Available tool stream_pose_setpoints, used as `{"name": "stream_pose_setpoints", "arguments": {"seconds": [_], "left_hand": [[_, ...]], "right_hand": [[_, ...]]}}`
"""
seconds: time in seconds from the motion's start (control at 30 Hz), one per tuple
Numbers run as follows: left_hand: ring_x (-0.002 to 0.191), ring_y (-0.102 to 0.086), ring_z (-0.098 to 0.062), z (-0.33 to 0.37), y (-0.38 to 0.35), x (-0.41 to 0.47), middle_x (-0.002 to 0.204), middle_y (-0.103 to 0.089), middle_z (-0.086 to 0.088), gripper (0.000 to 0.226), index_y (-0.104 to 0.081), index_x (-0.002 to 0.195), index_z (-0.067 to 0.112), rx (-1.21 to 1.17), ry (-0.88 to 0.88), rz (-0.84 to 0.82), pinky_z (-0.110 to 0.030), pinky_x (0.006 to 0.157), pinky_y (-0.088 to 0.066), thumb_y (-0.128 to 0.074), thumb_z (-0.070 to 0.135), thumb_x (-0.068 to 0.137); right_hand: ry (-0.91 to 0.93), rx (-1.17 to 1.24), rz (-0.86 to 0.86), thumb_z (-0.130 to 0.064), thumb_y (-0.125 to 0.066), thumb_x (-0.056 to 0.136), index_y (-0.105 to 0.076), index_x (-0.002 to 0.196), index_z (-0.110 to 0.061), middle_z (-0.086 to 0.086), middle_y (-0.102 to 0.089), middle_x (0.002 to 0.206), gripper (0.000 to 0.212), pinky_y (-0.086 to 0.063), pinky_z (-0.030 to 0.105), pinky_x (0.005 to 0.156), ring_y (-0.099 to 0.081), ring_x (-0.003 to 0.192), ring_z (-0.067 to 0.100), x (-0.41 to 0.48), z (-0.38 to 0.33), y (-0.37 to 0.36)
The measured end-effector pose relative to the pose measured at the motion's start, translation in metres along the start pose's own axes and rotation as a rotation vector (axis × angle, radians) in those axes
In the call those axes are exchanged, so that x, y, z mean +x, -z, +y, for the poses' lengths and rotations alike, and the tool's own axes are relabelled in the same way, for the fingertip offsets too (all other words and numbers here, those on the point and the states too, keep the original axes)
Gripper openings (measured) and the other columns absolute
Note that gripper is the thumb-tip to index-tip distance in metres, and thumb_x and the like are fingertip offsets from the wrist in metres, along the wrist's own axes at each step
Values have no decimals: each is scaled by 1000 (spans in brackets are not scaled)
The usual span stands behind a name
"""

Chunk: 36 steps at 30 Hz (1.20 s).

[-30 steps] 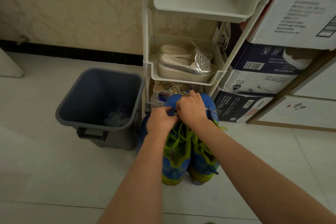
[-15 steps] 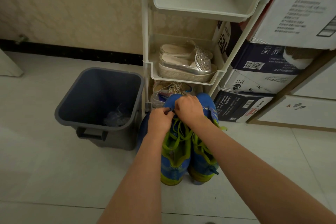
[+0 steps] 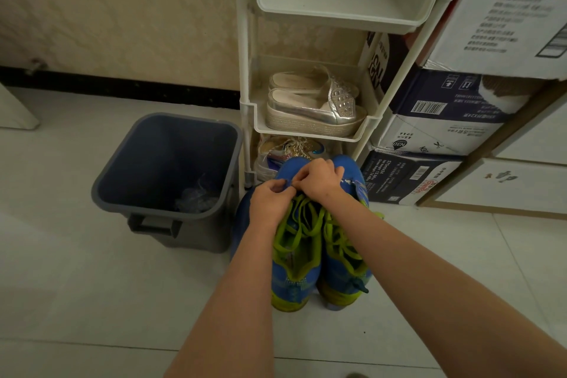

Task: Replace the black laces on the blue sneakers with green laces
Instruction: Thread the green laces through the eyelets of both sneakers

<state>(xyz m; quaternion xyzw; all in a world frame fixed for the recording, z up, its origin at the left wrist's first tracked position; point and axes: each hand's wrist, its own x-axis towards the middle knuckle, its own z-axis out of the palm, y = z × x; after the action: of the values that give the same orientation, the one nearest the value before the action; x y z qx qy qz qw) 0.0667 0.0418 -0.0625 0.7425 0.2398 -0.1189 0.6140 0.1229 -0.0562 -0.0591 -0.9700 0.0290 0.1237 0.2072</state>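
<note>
At far left we see a grey bin [image 3: 165,181] on the tiled floor [image 3: 76,285], some clear plastic lying in its bottom. Just right of it our left hand [image 3: 270,202] is curled narrow, fingertips pinched on something small and blue at the top of the left sneaker [image 3: 294,270]; whether that is a lace end or the tongue we cannot tell. Touching it, our right hand [image 3: 319,176] is also closed tight at the same spot. Both sneakers stand side by side on the floor, toes toward us, the right sneaker [image 3: 343,267] just beside its mate, and green laces [image 3: 302,224] run loosely across both. Behind them stands a white rack [image 3: 306,129] holding silver shoes [image 3: 313,104]. Further right, boxes [image 3: 441,110] are stacked against it.
</note>
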Motion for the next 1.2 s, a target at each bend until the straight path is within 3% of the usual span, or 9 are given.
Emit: {"name": "stream_pose_setpoints", "arguments": {"seconds": [0.23, 0.57, 0.67, 0.73, 0.83, 0.93, 1.0, 1.2], "left_hand": [[113, -58, -19, -2, -1, 1, 122, -63, -5, 42, -58, 126, 12, -40, 15, 3, -37, 103, -43, -64, 14, 85], [109, -59, -18, -6, -1, 6, 116, -65, -3, 35, -62, 118, 15, -68, 23, 4, -39, 102, -45, -65, 15, 84], [101, -56, -13, -7, -4, 10, 111, -63, 1, 27, -63, 114, 17, -96, 29, 35, -33, 96, -46, -59, 17, 87], [95, -54, -12, -7, -6, 11, 111, -62, 0, 24, -64, 112, 18, -73, 18, 83, -30, 87, -45, -56, 15, 90], [102, -57, -17, -7, -9, 12, 117, -63, -3, 23, -64, 108, 17, -31, 3, 142, -27, 82, -42, -51, 9, 91], [112, -56, -22, -5, -12, 15, 120, -63, -5, 20, -64, 108, 16, -1, 21, 173, -27, 83, -39, -52, 11, 93], [112, -56, -22, -4, -14, 19, 120, -63, -6, 20, -63, 111, 14, 5, 38, 179, -28, 84, -39, -55, 19, 93], [108, -58, -24, -3, -21, 24, 113, -65, -8, 22, -63, 109, 11, 18, 68, 246, -32, 83, -41, -58, 25, 93]], "right_hand": [[-86, 30, 2, -22, -64, 84, -75, 92, -17, 2, -67, 105, 14, -23, 35, 96, -40, 117, 22, 3, -2, -3], [-74, -97, 96, -16, -58, 87, -71, 91, -17, 2, -66, 100, 14, -21, 34, 90, -44, 108, 22, 1, -8, -9], [-83, -97, 118, -11, -56, 87, -70, 92, -15, 2, -66, 98, 15, -21, 35, 92, -46, 108, 23, -3, -11, -10], [-81, -107, 127, -10, -54, 88, -64, 82, -11, 5, -62, 91, 12, -22, 35, 94, -45, 109, 26, -7, -12, -10], [-82, -116, 125, -12, -52, 91, -45, 66, -14, 11, -64, 97, 26, -23, 36, 95, -44, 111, 29, -12, -13, -10], [-62, -115, 117, -13, -53, 92, -64, 85, -10, 11, -64, 103, 13, -23, 37, 96, -43, 113, 30, -13, -13, -11], [-46, -116, 92, -14, -52, 92, -69, 99, -13, 8, -64, 106, 18, -22, 37, 96, -41, 115, 30, -14, -12, -12], [-46, -64, 39, -10, -50, 90, -70, 101, -15, 6, -64, 109, 23, -21, 37, 97, -43, 113, 28, -12, -9, -9]]}}
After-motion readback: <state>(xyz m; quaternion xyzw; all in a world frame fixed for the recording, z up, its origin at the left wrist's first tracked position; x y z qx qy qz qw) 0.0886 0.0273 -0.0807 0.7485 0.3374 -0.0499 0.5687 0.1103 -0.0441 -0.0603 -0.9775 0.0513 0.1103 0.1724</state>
